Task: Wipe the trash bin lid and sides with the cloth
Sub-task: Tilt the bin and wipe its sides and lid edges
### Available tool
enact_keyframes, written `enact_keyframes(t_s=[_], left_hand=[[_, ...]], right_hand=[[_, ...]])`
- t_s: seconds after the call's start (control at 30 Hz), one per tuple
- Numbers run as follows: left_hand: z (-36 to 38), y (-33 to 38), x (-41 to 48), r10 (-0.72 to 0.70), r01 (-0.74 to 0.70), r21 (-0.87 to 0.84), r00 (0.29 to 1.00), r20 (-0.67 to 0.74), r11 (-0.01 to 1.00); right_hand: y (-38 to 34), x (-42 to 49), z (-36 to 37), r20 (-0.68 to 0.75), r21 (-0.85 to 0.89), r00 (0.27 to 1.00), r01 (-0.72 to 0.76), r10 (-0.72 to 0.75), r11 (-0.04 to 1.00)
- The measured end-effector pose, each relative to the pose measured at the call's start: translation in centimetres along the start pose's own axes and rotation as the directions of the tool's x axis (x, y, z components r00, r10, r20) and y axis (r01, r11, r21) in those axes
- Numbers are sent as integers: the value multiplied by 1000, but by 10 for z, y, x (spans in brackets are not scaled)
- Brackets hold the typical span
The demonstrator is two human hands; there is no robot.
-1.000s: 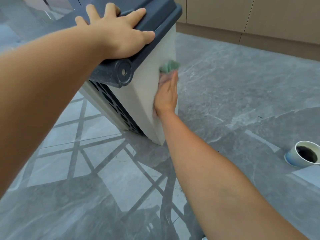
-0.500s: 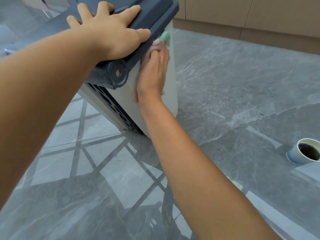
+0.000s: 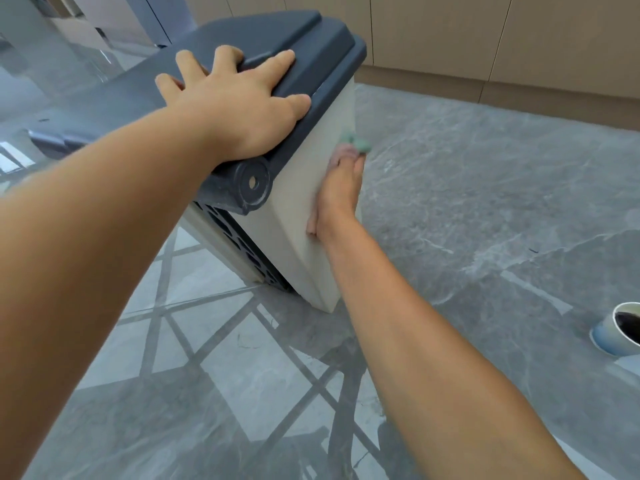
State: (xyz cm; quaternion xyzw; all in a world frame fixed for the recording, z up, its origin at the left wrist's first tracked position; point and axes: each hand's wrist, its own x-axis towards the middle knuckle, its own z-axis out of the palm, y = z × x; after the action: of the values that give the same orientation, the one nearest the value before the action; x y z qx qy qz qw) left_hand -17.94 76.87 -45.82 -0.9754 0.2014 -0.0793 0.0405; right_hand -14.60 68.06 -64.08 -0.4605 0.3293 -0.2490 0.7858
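Note:
A white trash bin [image 3: 300, 216] with a dark blue-grey lid [image 3: 304, 39] stands tilted toward me on the grey floor. My left hand [image 3: 239, 109] lies flat on the lid near its hinge, fingers spread, thumb over the lid's edge. My right hand [image 3: 337, 195] presses a pink and green cloth [image 3: 351, 147] flat against the bin's white right side, about halfway down. Most of the cloth is hidden under my fingers; only its top end shows.
A blue-and-white cup [image 3: 620, 332] with dark contents sits on the floor at the right edge. Beige cabinets [image 3: 485, 39] run along the back. The bin's dark latticed back panel [image 3: 239, 244] faces left. The glossy floor reflects window bars.
My right hand has slid the cloth down the bin's side from just under the lid to mid-height. The left hand has stayed on the lid.

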Motion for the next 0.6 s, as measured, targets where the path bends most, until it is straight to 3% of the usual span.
enact_keyframes(t_s=[0.07, 0.17, 0.2, 0.27, 0.37, 0.47, 0.53, 0.6], left_hand=[[0, 1, 1, -2, 2, -8, 1000, 4, 1000], [1, 0, 1, -7, 7, 12, 1000, 7, 1000], [1, 0, 1, -7, 7, 13, 1000, 7, 1000], [0, 1, 2, 0, 0, 3, 1000, 5, 1000], [-1, 1, 3, -1, 1, -8, 1000, 15, 1000], [2, 0, 3, -3, 3, -10, 1000, 12, 1000], [1, 0, 3, 6, -6, -9, 1000, 7, 1000], [1, 0, 3, 5, -5, -4, 1000, 0, 1000]], right_hand=[[-35, 0, 11, 42, 44, 978, 203, -205, 978], [-20, 1, 6, 40, -137, 946, 323, -320, 936], [-1, 1, -4, 25, -164, 965, 263, -262, 951], [46, 0, -27, 22, -174, 1000, -6, 10, 985], [105, -12, -55, -2, -179, 893, -443, 450, 878], [108, -33, -56, 26, -28, 806, -591, 592, 806], [84, -24, -41, 18, -10, 896, -443, 443, 896], [36, -7, -21, 30, -1, 995, -92, 92, 996]])
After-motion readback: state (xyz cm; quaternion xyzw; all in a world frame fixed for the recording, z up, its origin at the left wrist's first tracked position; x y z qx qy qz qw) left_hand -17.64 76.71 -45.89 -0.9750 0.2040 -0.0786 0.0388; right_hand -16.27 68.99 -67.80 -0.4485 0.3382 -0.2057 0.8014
